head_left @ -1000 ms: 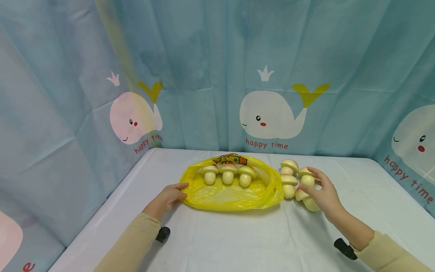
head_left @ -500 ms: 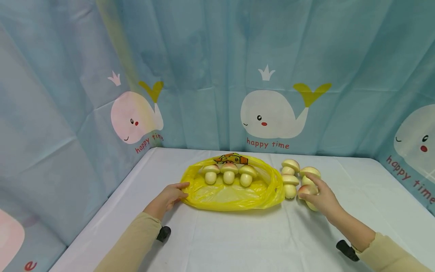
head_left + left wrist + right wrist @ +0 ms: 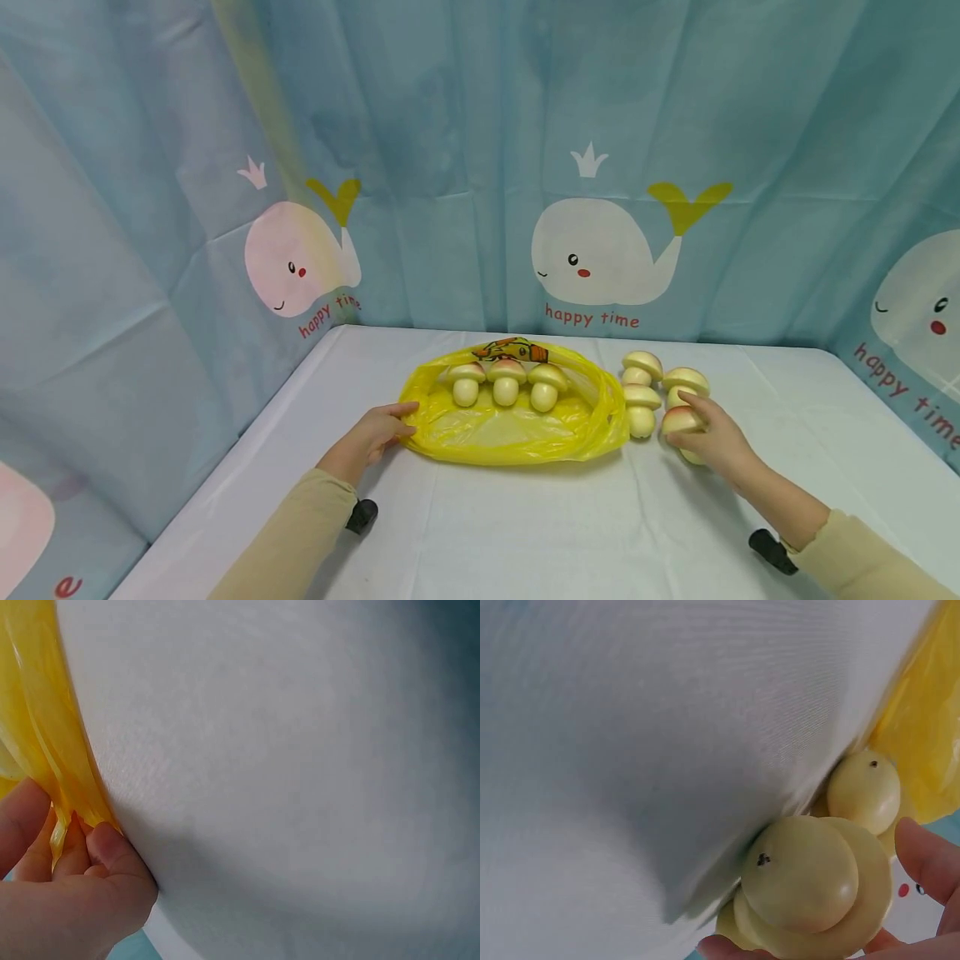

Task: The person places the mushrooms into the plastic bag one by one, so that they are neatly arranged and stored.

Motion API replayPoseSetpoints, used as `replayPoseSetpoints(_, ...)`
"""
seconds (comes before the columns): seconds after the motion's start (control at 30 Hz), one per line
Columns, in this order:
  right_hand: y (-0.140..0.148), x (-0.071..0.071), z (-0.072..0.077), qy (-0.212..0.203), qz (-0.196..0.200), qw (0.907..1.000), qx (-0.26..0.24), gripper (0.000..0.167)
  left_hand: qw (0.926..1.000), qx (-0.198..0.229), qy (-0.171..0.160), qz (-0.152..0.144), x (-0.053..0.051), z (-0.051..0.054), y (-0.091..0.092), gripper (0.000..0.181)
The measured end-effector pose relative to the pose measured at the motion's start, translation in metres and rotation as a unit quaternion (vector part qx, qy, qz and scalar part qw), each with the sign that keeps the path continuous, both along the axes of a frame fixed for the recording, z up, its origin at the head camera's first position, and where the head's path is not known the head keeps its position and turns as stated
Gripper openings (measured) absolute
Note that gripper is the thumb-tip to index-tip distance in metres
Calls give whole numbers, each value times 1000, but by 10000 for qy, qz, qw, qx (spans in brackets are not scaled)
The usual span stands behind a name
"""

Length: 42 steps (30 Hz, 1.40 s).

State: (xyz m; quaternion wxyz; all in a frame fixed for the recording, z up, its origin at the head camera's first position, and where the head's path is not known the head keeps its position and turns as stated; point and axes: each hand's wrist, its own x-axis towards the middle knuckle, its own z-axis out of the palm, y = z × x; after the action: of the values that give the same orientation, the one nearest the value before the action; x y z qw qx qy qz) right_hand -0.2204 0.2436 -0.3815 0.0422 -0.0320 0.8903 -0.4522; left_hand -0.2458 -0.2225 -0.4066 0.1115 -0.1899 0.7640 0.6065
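The nearest mushroom (image 3: 682,419), just turned, is encircled by the half-closed right hand (image 3: 722,440), a hold seemingly gained; the yellow bag (image 3: 510,455) is pinched by the left hand (image 3: 374,431).

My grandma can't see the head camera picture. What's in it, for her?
A person's left hand holds an open yellow bag containing three pale mushroom shapes, while the right hand curls around another mushroom, one of four beside the bag. Behind the white table hangs a blue whale curtain.
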Motion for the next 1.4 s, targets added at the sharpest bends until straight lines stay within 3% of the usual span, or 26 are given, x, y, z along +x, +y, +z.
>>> replayPoseSetpoints(0.4,7,-6,-2,-269,-38,9995,160,82,9996,44,112,-241,4,2,-1,51)
replayPoseSetpoints(0.87,9,-8,0,-468,-188,9973,525,83,9997,44,133,-182,2,1,-1,51)
replayPoseSetpoints(1.17,8,-3,6,-628,-333,9974,130,84,9995,74,150,-254,3,2,-1,51)
replayPoseSetpoints(1.4,3,5,16,-665,-330,9961,-476,84,9996,103,124,-230,3,2,-1,51)
